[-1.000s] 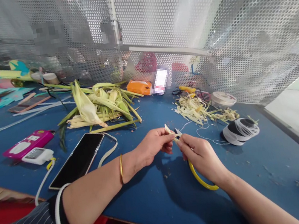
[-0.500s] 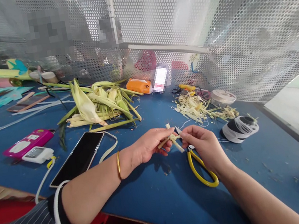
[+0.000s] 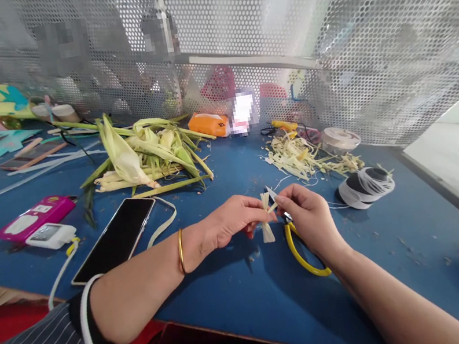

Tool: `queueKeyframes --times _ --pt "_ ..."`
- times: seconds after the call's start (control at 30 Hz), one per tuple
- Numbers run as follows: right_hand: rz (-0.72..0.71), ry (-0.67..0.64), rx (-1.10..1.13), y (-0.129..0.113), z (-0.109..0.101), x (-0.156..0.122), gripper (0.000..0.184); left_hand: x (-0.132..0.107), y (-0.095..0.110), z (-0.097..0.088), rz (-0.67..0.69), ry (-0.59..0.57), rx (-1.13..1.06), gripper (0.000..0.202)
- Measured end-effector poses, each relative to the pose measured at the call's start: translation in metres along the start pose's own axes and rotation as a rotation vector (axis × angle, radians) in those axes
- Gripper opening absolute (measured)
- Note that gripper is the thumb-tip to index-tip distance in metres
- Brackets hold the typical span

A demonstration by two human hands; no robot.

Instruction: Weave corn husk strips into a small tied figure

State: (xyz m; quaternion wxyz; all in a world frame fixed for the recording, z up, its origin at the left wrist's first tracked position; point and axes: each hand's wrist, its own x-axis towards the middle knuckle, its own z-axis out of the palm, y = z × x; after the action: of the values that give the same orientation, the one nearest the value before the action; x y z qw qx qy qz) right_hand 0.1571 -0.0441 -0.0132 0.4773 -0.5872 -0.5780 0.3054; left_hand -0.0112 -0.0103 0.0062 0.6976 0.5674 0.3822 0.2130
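Note:
My left hand (image 3: 232, 218) and my right hand (image 3: 310, 217) meet over the blue table (image 3: 243, 305), both pinching a small pale folded husk strip piece (image 3: 267, 218). The strips cross between the fingertips and one end hangs down. My right hand also has yellow-handled snips (image 3: 297, 248) looped under its fingers, the small blade tip showing near the husk piece. A gold bangle (image 3: 180, 252) sits on my left wrist.
A pile of green corn husks (image 3: 147, 156) lies behind, husk trimmings (image 3: 307, 162) to the right, a thread spool (image 3: 366, 187) beside them. A black phone (image 3: 115, 238), pink box (image 3: 34, 215) and white charger (image 3: 50, 236) lie left. Perforated metal screens (image 3: 321, 33) wall the back; people sit behind them.
The husk piece has been turned between my fingertips, so one strip end now hangs downward. Both hands stay together and have shifted little.

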Motion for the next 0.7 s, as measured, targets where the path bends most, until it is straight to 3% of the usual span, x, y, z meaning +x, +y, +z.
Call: queueKeyframes --times 0.2,0.3,0.7 --pt "0.034 -0.187 0.087 -0.002 -0.004 0.004 0.025 0.0 -0.004 0.002 -0.044 -0.029 -0.01 0.022" --pt "0.061 -0.219 0.164 -0.005 -0.002 0.001 0.026 -0.001 -0.005 0.004 -0.057 -0.039 -0.007 0.022" --pt "0.036 0.05 0.102 0.001 0.006 -0.007 0.019 -0.004 -0.006 0.005 0.033 -0.058 0.13 0.028"
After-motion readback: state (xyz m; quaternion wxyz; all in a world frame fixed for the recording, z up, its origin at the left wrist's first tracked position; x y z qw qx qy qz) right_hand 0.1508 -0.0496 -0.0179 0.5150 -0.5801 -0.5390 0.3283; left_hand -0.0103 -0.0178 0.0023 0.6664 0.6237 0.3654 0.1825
